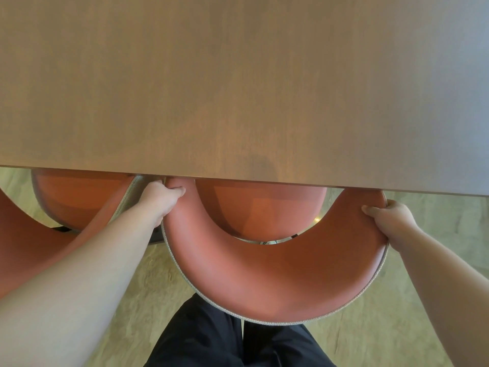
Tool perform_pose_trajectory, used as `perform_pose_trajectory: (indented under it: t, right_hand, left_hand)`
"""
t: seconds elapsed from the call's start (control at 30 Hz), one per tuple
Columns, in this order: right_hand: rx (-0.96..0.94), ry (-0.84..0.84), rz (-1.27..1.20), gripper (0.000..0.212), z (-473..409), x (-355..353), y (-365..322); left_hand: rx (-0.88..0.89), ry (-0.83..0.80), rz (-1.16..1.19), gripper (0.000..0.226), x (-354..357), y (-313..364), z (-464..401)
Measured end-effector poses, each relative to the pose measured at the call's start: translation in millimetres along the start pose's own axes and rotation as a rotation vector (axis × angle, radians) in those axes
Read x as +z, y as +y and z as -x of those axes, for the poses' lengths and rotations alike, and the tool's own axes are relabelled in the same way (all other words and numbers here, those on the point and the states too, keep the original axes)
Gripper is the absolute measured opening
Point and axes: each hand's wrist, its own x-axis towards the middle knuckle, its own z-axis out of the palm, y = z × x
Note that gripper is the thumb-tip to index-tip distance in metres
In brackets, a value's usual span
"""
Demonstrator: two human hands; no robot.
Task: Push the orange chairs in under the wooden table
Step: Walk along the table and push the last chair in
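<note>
While both hands grip its curved backrest (277,271), the orange chair's seat (264,207) sits under the wooden table (238,88).

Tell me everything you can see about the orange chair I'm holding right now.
The orange chair with the curved, smooth leather-like backrest has grey woven fabric on its outer edge. Its rounded seat is partly under the wooden table; both backrest tips meet the table's edge. The left hand and right hand each grip one backrest end.
</note>
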Motion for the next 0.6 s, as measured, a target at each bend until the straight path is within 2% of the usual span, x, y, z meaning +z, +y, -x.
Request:
perform_pose_trajectory:
  t: [0.07,0.27,0.4,0.6]
  right_hand:
    - [0.006,-0.009,-0.011,0.022,-0.4,0.0,0.0]
    - [0.034,-0.017,-0.025,0.028,-0.6,0.5,-1.4]
    - [0.038,-0.019,-0.009,0.032,-1.1,1.2,-1.1]
    - [0.068,-0.026,-0.023,0.04,5.0,0.1,-4.0]
  left_hand:
    - [-0.003,-0.003,0.017,0.049,0.7,0.2,-0.3]
    - [-0.02,-0.021,0.061,0.056,1.3,1.5,-0.3]
    - [-0.042,-0.03,0.087,0.07,1.5,2.4,0.2]
    - [-0.033,-0.027,0.078,0.067,2.4,4.4,4.0]
